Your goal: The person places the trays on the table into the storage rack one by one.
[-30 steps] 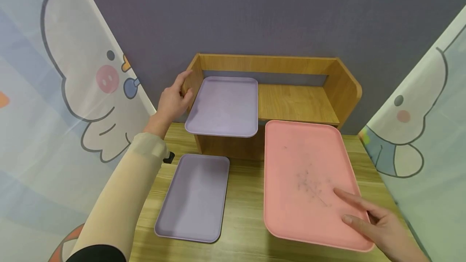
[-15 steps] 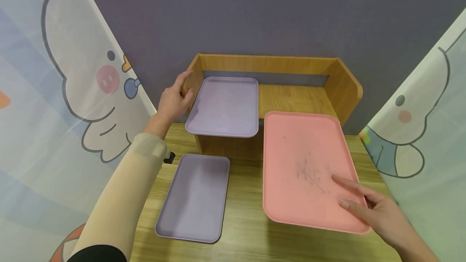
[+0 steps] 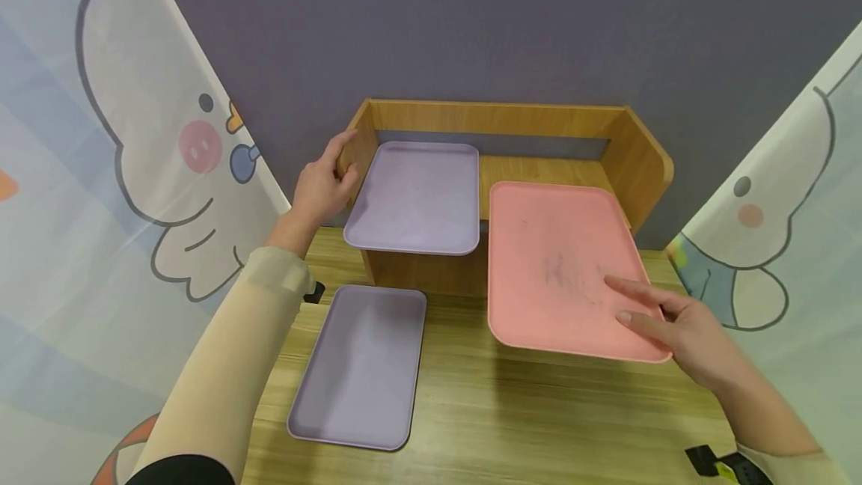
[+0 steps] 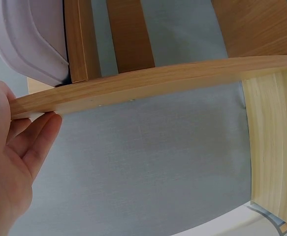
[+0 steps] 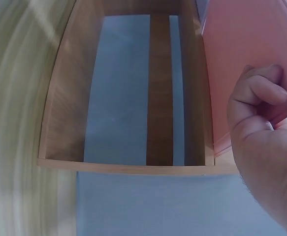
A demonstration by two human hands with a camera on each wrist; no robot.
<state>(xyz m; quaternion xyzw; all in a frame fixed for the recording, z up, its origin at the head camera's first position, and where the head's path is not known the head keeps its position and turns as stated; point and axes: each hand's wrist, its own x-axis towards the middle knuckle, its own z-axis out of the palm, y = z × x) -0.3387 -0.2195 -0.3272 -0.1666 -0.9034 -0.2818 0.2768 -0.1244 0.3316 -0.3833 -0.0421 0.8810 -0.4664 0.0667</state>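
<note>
In the head view, my right hand point(image 3: 697, 339) grips a pink tray point(image 3: 539, 245) by its near right corner, thumb and a finger on top. The tray's far part lies over the right half of a wooden desktop shelf point(image 3: 498, 117). My left hand point(image 3: 318, 187) holds the edge of the shelf's left side panel; fingertips point(image 4: 44, 140) show against the panel point(image 4: 148, 81) in the left wrist view. A purple tray point(image 3: 417, 197) lies on the shelf's left half, its front overhanging. From below, the right wrist view shows curled fingers under the pink tray point(image 5: 232, 59).
A second purple tray point(image 3: 360, 365) lies on the wood-grain table point(image 3: 512, 425) in front of the shelf. Behind stands a grey wall panel point(image 3: 471, 21). Cartoon-printed curtains hang at the left point(image 3: 135, 96) and right point(image 3: 754, 230).
My right hand has moved the pink tray away from me, and its far part now covers more of the shelf's right half. The left hand has stayed on the side panel.
</note>
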